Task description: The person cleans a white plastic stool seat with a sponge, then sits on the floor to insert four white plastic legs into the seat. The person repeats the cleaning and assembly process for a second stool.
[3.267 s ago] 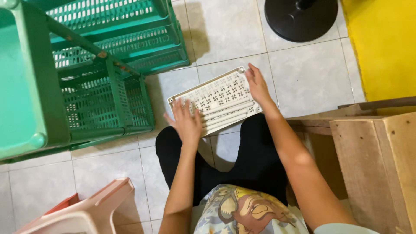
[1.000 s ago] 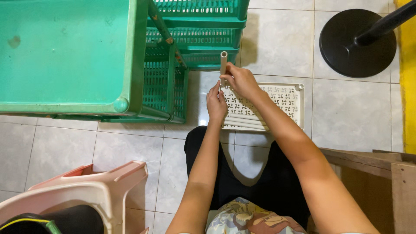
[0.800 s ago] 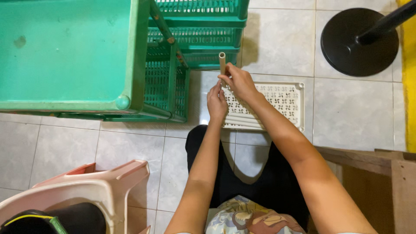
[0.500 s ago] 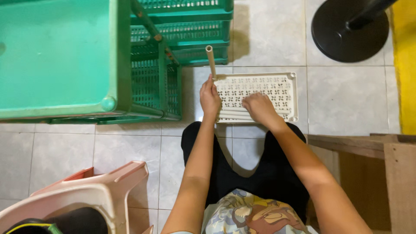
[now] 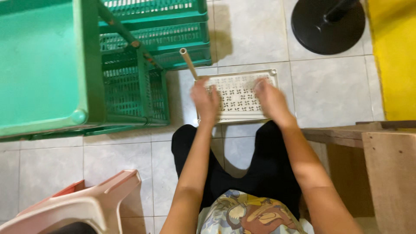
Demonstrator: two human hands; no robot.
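- Head view: the left hand (image 5: 207, 99) had its grip closed round the bottom end of a thin tan tube (image 5: 189, 63).
- The tube stuck up and away from that grip, toward the green crates (image 5: 130, 65).
- The right hand (image 5: 269, 96) was flat, its grip open and holding nothing. It pressed down on the white tray with holes (image 5: 237, 96).
- The tray lay on the tiled floor (image 5: 255, 34), right under both hands.
- A second ago both hands were up at the tube together. Then the right hand let go and came down on the tray, so it seemed the tube was left to the left hand while the right kept the tray steady.
- Far past the right grip stood a round black base (image 5: 328, 27). A pink stool (image 5: 82, 203) sat back behind the left arm.
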